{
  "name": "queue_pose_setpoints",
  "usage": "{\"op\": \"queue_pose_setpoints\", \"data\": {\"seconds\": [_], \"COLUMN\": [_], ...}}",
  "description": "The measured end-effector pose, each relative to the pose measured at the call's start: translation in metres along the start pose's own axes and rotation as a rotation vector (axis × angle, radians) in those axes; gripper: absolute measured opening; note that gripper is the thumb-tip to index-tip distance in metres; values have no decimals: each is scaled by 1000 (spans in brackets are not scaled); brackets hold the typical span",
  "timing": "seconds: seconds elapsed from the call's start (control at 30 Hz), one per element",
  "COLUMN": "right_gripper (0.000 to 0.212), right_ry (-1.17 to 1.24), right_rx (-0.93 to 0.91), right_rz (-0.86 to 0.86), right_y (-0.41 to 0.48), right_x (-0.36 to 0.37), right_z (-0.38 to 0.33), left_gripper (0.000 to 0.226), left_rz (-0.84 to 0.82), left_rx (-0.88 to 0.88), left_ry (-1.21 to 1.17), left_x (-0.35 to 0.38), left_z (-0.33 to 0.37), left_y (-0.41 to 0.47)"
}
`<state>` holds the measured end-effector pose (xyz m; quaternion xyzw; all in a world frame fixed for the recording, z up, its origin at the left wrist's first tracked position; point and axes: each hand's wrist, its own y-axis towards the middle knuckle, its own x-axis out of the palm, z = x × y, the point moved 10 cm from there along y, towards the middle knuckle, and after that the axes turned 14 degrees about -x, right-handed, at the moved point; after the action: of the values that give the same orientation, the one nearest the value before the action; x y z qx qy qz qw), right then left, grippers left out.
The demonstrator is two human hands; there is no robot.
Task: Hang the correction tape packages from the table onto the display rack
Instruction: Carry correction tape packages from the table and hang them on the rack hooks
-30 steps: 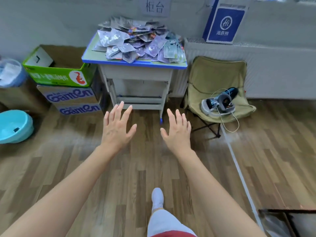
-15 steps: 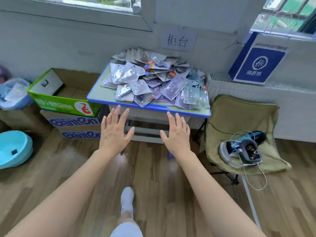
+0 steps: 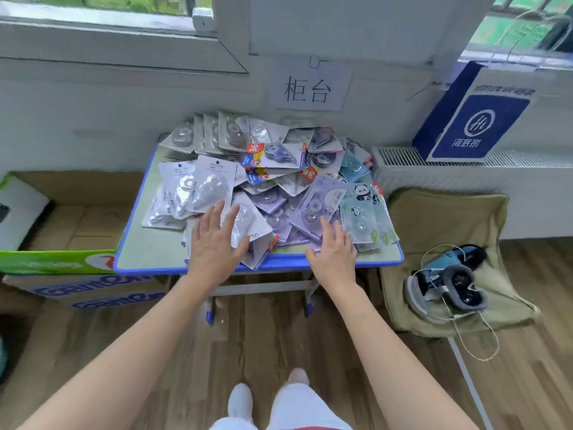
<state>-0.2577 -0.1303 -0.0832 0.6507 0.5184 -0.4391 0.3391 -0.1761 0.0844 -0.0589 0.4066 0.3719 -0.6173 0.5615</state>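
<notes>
Correction tape packages (image 3: pixel 266 181) heaped across the blue-edged table (image 3: pixel 148 252), thickest toward its back and right edges. Left hand (image 3: pixel 214 243) fingers spread flat over packs at the front edge; right hand (image 3: pixel 333 252) likewise near the front right corner. Contact probably, blur hides it. Neither pinches anything.

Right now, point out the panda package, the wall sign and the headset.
panda package (image 3: pixel 362 211), head view, on the card under the panda.
wall sign (image 3: pixel 308 88), head view, middle of the paper.
headset (image 3: pixel 450 275), head view, on its grey face pad.
</notes>
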Motion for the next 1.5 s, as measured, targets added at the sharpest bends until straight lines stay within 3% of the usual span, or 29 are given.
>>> {"op": "queue_pose_setpoints", "data": {"seconds": [0.37,0.53,0.77,1.03,1.5], "right_gripper": [79,82,74,74,69], "right_ry": [-91,-67,-85,-117,-165], "right_rx": [250,235,143,97,266], "right_rz": [-45,-126,-80,-21,36], "right_y": [57,72,86,92,55], "right_x": [1,11,8,-7,-33], "right_z": [96,124,131,130,135], "left_gripper": [67,73,72,65,64], "left_rz": [-192,-246,-258,-195,-183], "left_rx": [-187,-311,-479,-463,-431], "left_ry": [66,167,239,235,275], "left_x": [77,104,116,104,88], "left_z": [17,21,11,12,5], "left_y": [53,70,76,73,42]}}
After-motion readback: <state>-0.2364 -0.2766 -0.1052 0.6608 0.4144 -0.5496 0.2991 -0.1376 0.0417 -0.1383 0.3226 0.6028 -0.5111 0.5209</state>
